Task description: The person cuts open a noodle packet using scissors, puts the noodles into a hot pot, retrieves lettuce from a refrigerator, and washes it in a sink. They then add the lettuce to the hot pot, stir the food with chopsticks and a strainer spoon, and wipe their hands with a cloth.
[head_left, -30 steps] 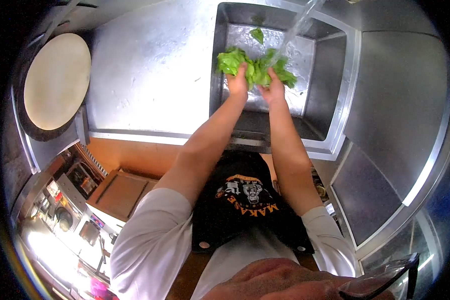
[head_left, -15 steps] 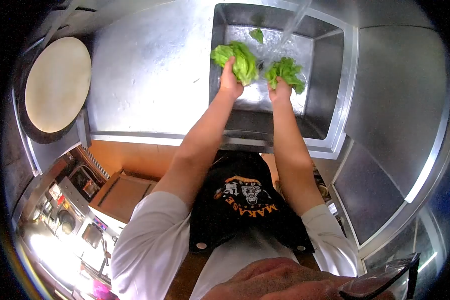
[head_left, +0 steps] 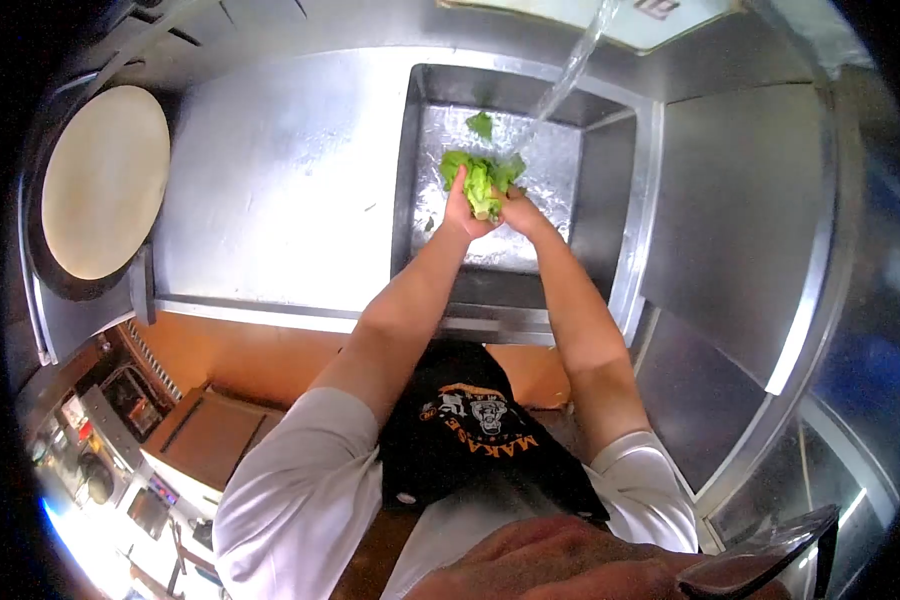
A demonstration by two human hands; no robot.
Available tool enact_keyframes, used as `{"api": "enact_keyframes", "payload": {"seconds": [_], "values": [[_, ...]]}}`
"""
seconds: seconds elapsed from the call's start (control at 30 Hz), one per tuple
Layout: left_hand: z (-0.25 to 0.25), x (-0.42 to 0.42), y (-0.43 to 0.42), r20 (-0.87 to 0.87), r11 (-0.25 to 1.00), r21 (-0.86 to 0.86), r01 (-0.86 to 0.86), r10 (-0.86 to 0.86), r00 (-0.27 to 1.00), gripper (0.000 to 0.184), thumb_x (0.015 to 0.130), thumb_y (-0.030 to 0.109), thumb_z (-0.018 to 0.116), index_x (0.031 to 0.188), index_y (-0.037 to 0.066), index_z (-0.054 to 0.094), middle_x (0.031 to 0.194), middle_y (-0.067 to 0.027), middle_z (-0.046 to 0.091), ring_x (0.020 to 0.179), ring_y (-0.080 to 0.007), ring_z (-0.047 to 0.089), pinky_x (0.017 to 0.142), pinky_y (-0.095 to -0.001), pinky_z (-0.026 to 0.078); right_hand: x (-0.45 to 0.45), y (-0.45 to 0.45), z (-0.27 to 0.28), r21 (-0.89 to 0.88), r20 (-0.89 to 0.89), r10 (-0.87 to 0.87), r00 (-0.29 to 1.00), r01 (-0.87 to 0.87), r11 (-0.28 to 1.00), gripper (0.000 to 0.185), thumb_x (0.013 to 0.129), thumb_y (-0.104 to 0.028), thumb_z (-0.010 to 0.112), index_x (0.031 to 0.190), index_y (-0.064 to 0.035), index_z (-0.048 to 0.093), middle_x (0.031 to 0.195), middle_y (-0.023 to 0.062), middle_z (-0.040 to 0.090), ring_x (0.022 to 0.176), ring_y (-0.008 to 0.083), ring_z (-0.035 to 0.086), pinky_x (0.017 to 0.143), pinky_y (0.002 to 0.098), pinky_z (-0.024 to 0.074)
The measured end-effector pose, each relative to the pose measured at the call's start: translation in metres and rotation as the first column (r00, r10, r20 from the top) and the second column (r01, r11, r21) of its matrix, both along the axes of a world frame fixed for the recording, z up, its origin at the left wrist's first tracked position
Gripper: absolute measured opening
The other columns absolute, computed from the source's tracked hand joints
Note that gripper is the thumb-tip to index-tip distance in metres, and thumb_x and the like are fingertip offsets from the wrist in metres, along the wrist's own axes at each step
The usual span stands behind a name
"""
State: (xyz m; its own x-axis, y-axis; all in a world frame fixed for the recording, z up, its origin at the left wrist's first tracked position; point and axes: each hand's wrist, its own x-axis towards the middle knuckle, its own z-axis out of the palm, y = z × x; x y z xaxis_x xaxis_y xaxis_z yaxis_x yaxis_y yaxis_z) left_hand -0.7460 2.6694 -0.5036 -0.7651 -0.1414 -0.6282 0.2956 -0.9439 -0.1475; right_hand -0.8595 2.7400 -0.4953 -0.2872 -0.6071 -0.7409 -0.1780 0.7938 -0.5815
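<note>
Green leafy lettuce (head_left: 478,187) is bunched between my two hands over the metal sink (head_left: 607,190). My left hand (head_left: 463,212) grips its left side, thumb up along the leaves. From the right, my right hand (head_left: 520,212) is closed on the lettuce, touching or almost touching my left; its fingertips are partly hidden. A stream of water (head_left: 573,68) falls from the top onto or just behind the right part of the leaves. One loose leaf (head_left: 480,125) lies near the back of the sink.
A flat metal counter (head_left: 270,190) adjoins the sink on the left. Beyond it is a round pale board or lid (head_left: 106,182) on a dark rim. Metal panels (head_left: 735,200) stand to the right. Below the counter at left is a brown box (head_left: 210,435).
My hands, apart with separate bunches half a second ago, have come together with the leaves joined. The view has shifted, so the sink appears lower and further left.
</note>
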Motion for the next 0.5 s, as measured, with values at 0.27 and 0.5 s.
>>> {"api": "enact_keyframes", "payload": {"seconds": [0.27,0.5], "values": [[0.007,-0.057,-0.003,-0.223,0.988,-0.037,-0.147,0.135,0.965,0.061,0.084,0.066,0.046,0.118,0.018,0.057,0.115,-0.0084,0.060,0.103,-0.0296,0.055,0.088,-0.0469,0.043,-0.031,0.009,0.087,-0.199,-0.445,0.198,0.874,-0.312,0.929,0.065,0.085,-0.027,0.057,0.141,-0.0054,0.033,0.138,0.0206,0.043,0.128,0.0321,0.042,0.107,0.0345,0.0315],[0.027,-0.047,-0.014,0.160,0.982,0.112,-0.154,0.135,0.978,0.062,0.081,0.072,0.043,0.113,0.022,0.058,0.109,-0.0028,0.060,0.093,-0.0240,0.055,0.076,-0.0380,0.044,-0.112,-0.066,0.282,-0.265,-0.858,-0.053,0.511,-0.351,0.898,0.034,0.088,-0.030,0.052,0.110,-0.0074,0.063,0.106,0.0190,0.064,0.099,0.0334,0.062,0.084,0.0425,0.0483]]}}
